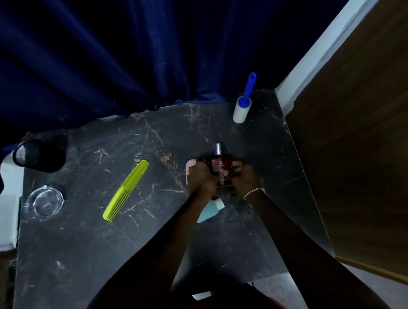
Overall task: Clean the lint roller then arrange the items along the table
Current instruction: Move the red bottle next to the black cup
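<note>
Hands, left (200, 176) & right (245, 175), both gripping red perfume bottle (220, 167), "R" on label

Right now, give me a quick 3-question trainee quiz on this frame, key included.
1. True or false: the lint roller lies flat in the middle of the table.
2. What do the left hand and right hand hold? A) green comb B) dark red perfume bottle C) glass dish
3. Fill in: the blue bottle lies ____ the forearms.

Key: 1 false, it stands at the far right corner; 2 B; 3 between.
</note>
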`<state>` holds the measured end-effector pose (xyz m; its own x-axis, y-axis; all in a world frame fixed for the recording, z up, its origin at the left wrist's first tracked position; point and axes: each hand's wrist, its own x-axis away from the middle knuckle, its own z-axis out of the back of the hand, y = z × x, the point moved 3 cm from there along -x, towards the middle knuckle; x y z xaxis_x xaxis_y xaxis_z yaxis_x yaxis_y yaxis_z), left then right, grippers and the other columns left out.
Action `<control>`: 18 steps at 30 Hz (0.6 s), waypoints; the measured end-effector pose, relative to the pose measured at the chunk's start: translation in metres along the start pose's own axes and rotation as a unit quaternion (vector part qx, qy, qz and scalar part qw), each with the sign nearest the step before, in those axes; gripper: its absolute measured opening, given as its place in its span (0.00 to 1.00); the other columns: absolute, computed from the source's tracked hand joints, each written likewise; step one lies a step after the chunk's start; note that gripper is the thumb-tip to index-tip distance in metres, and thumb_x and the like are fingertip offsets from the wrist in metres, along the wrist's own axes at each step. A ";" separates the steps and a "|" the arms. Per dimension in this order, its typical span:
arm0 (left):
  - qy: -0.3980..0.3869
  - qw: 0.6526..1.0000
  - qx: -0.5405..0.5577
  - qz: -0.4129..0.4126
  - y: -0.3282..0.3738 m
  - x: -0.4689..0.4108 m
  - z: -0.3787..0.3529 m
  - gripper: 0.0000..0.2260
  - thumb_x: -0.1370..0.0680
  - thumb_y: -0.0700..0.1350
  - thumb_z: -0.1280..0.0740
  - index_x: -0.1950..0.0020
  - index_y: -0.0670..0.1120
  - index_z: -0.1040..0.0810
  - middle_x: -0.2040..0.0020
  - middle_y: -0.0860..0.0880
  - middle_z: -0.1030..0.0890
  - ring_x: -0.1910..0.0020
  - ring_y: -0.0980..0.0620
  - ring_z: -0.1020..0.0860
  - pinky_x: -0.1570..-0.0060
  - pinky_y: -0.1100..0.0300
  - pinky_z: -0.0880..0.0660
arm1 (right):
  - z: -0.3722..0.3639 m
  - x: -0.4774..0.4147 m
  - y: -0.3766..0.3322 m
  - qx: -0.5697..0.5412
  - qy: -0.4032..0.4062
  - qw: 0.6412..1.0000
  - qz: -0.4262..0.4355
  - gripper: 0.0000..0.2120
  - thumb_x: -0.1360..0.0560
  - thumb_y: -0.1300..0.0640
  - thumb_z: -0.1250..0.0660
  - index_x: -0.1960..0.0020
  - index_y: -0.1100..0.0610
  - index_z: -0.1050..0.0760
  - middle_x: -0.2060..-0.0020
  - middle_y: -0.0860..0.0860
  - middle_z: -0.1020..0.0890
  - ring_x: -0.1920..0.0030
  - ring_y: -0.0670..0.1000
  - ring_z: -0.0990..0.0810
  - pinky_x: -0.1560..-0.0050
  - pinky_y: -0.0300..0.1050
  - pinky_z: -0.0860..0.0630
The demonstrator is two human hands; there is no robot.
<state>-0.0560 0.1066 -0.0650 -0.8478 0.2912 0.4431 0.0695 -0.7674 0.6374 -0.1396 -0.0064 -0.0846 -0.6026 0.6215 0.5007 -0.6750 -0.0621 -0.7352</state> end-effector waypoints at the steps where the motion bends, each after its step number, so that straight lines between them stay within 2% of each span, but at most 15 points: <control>1: -0.001 1.000 0.008 0.000 0.000 0.001 0.004 0.09 0.21 0.46 0.30 0.43 0.44 0.18 0.43 0.44 0.16 0.43 0.45 0.19 0.41 0.47 0.21 | 0.000 0.000 -0.003 -0.007 0.003 1.000 0.005 0.12 0.26 0.66 0.29 0.43 0.62 0.20 0.51 0.59 0.14 0.58 0.49 0.19 0.65 0.26 0.28; 3: 0.002 1.000 0.029 0.001 -0.001 0.002 0.014 0.09 0.22 0.46 0.30 0.43 0.45 0.17 0.44 0.44 0.15 0.44 0.44 0.17 0.42 0.46 0.20 | -0.003 0.002 -0.012 -0.017 0.003 1.000 0.019 0.12 0.26 0.66 0.29 0.43 0.63 0.20 0.51 0.60 0.14 0.54 0.54 0.17 0.58 0.31 0.22; 5: 0.004 0.999 0.042 -0.004 -0.004 0.001 0.026 0.09 0.23 0.46 0.28 0.44 0.45 0.15 0.46 0.44 0.14 0.47 0.45 0.16 0.45 0.49 0.19 | -0.008 0.003 -0.021 -0.025 0.004 0.999 0.026 0.12 0.27 0.67 0.29 0.44 0.63 0.19 0.52 0.60 0.14 0.50 0.58 0.15 0.48 0.45 0.18; 6: 0.003 0.999 0.045 -0.008 -0.005 0.001 0.032 0.09 0.23 0.45 0.27 0.45 0.45 0.15 0.47 0.44 0.13 0.48 0.45 0.16 0.47 0.50 0.19 | -0.011 0.003 -0.025 -0.026 0.005 0.999 0.031 0.11 0.27 0.67 0.29 0.45 0.62 0.19 0.53 0.59 0.14 0.49 0.59 0.15 0.47 0.46 0.18; 8: 0.007 0.999 0.043 -0.014 -0.010 0.000 0.047 0.08 0.25 0.43 0.26 0.47 0.43 0.14 0.49 0.42 0.13 0.49 0.43 0.15 0.50 0.53 0.20 | -0.020 0.006 -0.035 -0.015 0.008 0.999 0.046 0.10 0.28 0.65 0.27 0.47 0.61 0.18 0.55 0.55 0.14 0.51 0.56 0.15 0.55 0.37 0.20; 9: 0.012 0.999 0.043 -0.015 -0.013 -0.001 0.054 0.08 0.26 0.42 0.26 0.47 0.43 0.14 0.50 0.42 0.13 0.49 0.43 0.15 0.50 0.53 0.20 | -0.025 0.008 -0.040 -0.004 0.011 0.999 0.051 0.09 0.28 0.62 0.26 0.48 0.61 0.17 0.56 0.54 0.15 0.53 0.54 0.16 0.57 0.36 0.23; 11: 0.028 0.998 0.046 -0.013 -0.020 -0.003 0.071 0.07 0.28 0.41 0.25 0.50 0.43 0.14 0.51 0.43 0.12 0.51 0.45 0.15 0.51 0.57 0.20 | -0.036 0.012 -0.049 0.013 0.018 0.998 0.055 0.08 0.29 0.60 0.25 0.50 0.60 0.17 0.58 0.54 0.15 0.54 0.53 0.16 0.56 0.37 0.25; 13: 0.037 0.998 0.047 0.000 -0.032 -0.004 0.088 0.05 0.28 0.41 0.25 0.53 0.45 0.15 0.53 0.45 0.12 0.53 0.46 0.15 0.53 0.57 0.19 | -0.052 0.018 -0.062 0.018 0.004 0.998 0.067 0.08 0.28 0.60 0.25 0.50 0.58 0.17 0.59 0.53 0.15 0.53 0.55 0.15 0.54 0.41 0.23; 15: 0.046 0.998 0.049 0.009 -0.045 -0.006 0.107 0.03 0.28 0.41 0.26 0.57 0.47 0.18 0.54 0.46 0.13 0.53 0.46 0.15 0.53 0.56 0.20 | -0.070 0.023 -0.076 0.033 -0.010 0.996 0.087 0.11 0.28 0.62 0.27 0.47 0.57 0.18 0.55 0.54 0.14 0.51 0.56 0.15 0.48 0.47 0.20; 18: 0.054 0.995 0.078 0.010 -0.063 -0.008 0.133 0.09 0.30 0.39 0.24 0.58 0.50 0.21 0.53 0.45 0.13 0.51 0.44 0.16 0.49 0.52 0.19 | -0.094 0.029 -0.095 0.079 -0.012 0.991 0.111 0.15 0.29 0.61 0.27 0.42 0.57 0.20 0.50 0.55 0.14 0.48 0.54 0.16 0.46 0.46 0.21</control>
<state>0.0158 0.2287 -0.0249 -0.8965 0.2080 0.3913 0.1594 -0.6724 0.7228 -0.0531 0.0912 -0.0431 -0.7525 0.5605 0.3459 -0.5813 -0.3184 -0.7488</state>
